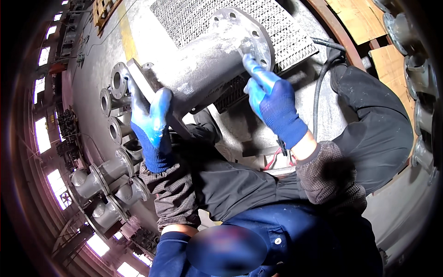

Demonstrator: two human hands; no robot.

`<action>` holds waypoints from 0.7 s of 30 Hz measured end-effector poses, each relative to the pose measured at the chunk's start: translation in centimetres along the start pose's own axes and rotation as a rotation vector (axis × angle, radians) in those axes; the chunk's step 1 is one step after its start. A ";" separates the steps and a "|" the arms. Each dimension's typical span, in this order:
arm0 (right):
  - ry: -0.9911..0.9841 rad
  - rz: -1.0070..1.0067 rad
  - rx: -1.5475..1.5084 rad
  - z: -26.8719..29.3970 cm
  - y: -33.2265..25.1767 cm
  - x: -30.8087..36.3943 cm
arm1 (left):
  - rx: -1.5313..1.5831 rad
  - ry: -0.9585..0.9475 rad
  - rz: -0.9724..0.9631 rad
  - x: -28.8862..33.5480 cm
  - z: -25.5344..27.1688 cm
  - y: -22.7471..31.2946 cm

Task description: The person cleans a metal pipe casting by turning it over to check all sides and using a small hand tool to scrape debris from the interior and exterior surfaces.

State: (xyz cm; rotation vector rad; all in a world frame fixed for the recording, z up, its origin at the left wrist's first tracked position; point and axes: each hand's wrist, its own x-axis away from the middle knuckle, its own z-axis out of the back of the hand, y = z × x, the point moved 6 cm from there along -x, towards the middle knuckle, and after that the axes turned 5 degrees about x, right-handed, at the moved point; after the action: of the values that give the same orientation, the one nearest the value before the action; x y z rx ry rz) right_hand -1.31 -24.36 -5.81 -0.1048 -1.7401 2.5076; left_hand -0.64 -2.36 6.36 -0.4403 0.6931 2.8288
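A large grey flanged pipe fitting (198, 64) lies slantwise in front of me, its round bolt-holed flange (265, 39) at the upper right. My left hand (154, 117), in a blue glove, is closed round the rim of the near-left flange (143, 81), which shows edge-on. By the far flange, my gloved right hand (274, 99) has its index finger stretched against the flange's inner side and its other fingers curled. A small pale tip shows just beyond that finger; what the hand holds is mostly hidden.
Under the fitting is a patterned metal grating (295, 34). A dark hose (317, 92) runs down its right side. Several flanged pipes (106, 175) stand on the left, more (420, 76) along the right edge by wooden boards (357, 21). My bent legs (378, 120) flank the work.
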 end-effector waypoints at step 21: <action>0.256 -0.094 -0.545 5.9 0.4 -2.2 | 0.217 0.093 -0.341 0.3 0.0 0.4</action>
State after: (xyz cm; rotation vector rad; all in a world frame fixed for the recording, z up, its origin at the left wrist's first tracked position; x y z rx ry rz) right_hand 0.23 -30.23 -4.13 -0.3511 -2.1905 1.7984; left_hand -1.01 -2.69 6.47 -0.5925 0.8422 2.3987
